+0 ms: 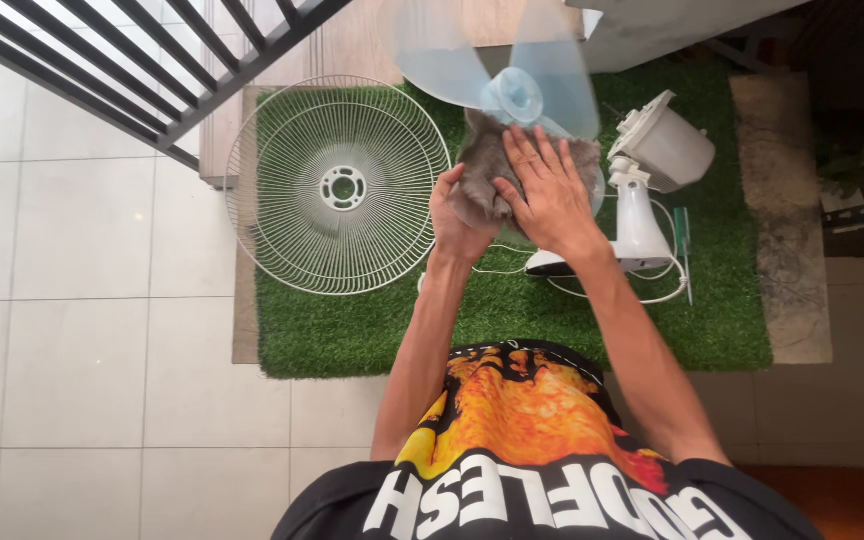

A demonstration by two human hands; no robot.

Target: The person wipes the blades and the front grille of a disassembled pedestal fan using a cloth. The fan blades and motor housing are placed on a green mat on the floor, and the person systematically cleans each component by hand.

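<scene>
The right hand (542,190) lies flat with its fingers spread wide. It presses on a grey cloth (487,165). The cloth sits on one wing of a pale blue fan blade (512,75). The left hand (457,215) is just beside the right hand, on its left. It grips the near edge of that wing and the cloth, with the thumb on top and the fingers tucked under, so they are hidden.

The fan blade is held up in the air. Its round hub sits just past the right fingertips, and its hole faces up at the camera. One wing runs from the hub back under both hands. The other wings reach away from the hands, to the far side.

Far below the hands lies a green mat (352,330). A round white grille (339,186) lies flat on the mat, left of the left hand. A white fan body (652,165) lies on the mat to the right of the right hand. A thin screwdriver (684,250) rests just beside the fan body, on its right.
</scene>
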